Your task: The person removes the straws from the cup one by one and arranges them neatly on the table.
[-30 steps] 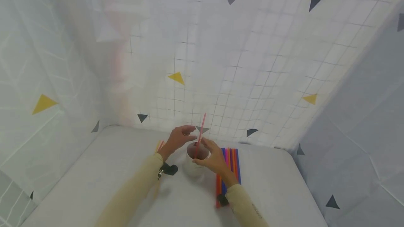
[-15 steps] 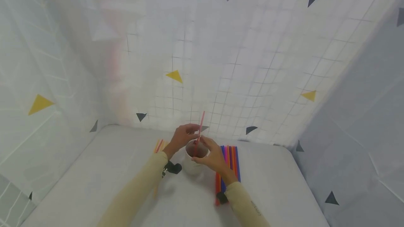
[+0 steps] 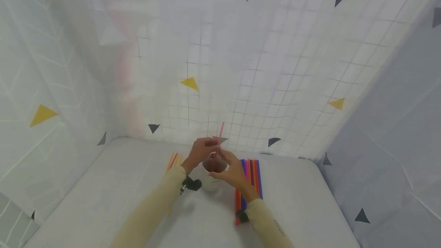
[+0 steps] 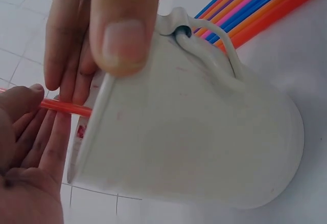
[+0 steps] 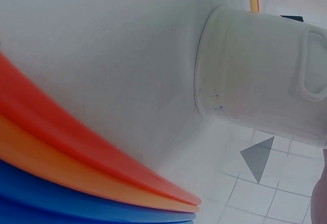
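A white mug (image 3: 211, 185) with a side handle (image 4: 232, 50) stands on the table before me. One red drinking straw (image 3: 221, 129) leans up out of its mouth. My left hand (image 3: 201, 152), over the far left of the rim, pinches the straw between thumb and fingers above the rim, as the left wrist view shows. From the right, my right hand (image 3: 234, 169) holds the mug's rim, its thumb on the near side and its fingers reaching to the far side. The straw's lower end is hidden inside the mug.
Right of the mug lies a row of blue, pink, orange and red straws (image 3: 255, 175), partly under my right forearm. Several yellow and red straws (image 3: 173, 160) lie left of it, partly behind my left arm. A white patterned sheet (image 3: 296, 87) rises behind the table.
My left hand has moved right to the red straw, and its spread thumb and fingers have closed on it. The right hand stays at the mug's rim.
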{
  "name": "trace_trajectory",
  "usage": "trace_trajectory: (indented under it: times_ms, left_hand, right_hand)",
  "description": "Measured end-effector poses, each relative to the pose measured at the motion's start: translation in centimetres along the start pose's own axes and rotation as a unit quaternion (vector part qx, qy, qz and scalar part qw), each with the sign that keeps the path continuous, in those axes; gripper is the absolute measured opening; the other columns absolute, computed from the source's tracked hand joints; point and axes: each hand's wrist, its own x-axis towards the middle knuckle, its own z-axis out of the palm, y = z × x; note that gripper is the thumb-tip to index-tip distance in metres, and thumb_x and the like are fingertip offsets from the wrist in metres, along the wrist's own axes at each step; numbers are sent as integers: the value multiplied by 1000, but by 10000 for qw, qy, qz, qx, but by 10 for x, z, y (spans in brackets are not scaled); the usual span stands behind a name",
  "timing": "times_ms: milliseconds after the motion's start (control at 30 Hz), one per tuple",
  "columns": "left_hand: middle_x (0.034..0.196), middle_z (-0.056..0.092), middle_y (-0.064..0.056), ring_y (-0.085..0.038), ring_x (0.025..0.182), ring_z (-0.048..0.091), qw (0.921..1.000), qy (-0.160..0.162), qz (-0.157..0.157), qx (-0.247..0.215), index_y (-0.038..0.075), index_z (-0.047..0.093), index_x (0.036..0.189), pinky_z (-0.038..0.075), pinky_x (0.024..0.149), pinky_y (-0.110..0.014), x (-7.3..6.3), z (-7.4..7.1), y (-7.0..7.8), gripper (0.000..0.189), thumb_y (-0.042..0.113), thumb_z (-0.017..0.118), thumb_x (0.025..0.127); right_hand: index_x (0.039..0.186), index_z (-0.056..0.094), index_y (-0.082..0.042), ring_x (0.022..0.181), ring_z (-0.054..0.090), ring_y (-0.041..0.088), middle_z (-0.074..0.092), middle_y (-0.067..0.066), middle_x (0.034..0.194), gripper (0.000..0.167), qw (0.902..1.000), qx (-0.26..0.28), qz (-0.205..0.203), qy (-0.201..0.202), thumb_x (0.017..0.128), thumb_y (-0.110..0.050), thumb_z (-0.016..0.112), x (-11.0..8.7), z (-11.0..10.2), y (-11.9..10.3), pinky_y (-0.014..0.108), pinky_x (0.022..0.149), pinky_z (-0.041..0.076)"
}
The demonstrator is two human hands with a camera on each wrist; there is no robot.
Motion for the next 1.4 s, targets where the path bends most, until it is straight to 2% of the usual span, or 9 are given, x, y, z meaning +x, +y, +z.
trace_trajectory:
  times_ms: [200,433,533,733,1000,1167,1400]
  left_hand:
    - [100,73,-1,-17,94,68,9999,60,-34,-83,4,72,111,56,84,-35,0,0,2,29,19,75,86]
    - [100,73,4,-13,93,68,9998,189,-42,-48,14,75,103,56,83,-33,1,-1,-3,18,20,76,86]
    - [101,73,4,-13,94,68,9998,195,-51,-70,14,75,104,56,84,-33,0,-1,-4,19,20,76,86]
    - [101,73,4,-13,95,69,9991,113,-163,-377,17,74,106,55,89,-34,-1,-4,-1,19,22,75,87]
    - [99,72,2,-13,95,68,9986,63,11,-518,17,73,105,56,86,-31,0,-9,6,16,18,72,89]
    - [102,73,1,-13,95,68,9984,5,280,-486,16,72,111,56,86,-30,-2,-16,17,20,17,70,91]
    - [106,72,-3,-17,98,69,9950,-11,578,-815,12,69,119,56,87,-30,-2,-25,29,27,16,68,93]
  right_hand:
    - [151,36,-25,129,47,14,47,-5,144,98,10000,-70,-36,-48,70,-45,87,0,-1,-2,46,107,40]
    - [151,37,-21,130,47,13,48,-2,144,97,9999,-56,-87,-43,71,-39,88,-1,1,-1,44,108,40]
    - [150,39,-19,130,48,14,48,0,144,96,9999,-13,-114,-26,70,-40,88,-1,1,-1,45,108,40]
    - [149,40,-20,130,47,11,49,-4,143,96,9998,-85,165,-59,69,-46,87,-1,1,1,43,108,40]
    - [149,41,-21,130,47,12,49,-6,142,95,9997,-148,192,-44,69,-45,87,0,1,2,45,107,41]
    - [147,42,-24,130,47,13,50,-6,142,93,9995,-235,189,-17,69,-48,87,-1,1,3,45,107,41]
    - [147,41,-27,129,48,12,49,-2,143,91,9993,-290,222,-44,70,-50,85,0,1,5,46,106,42]
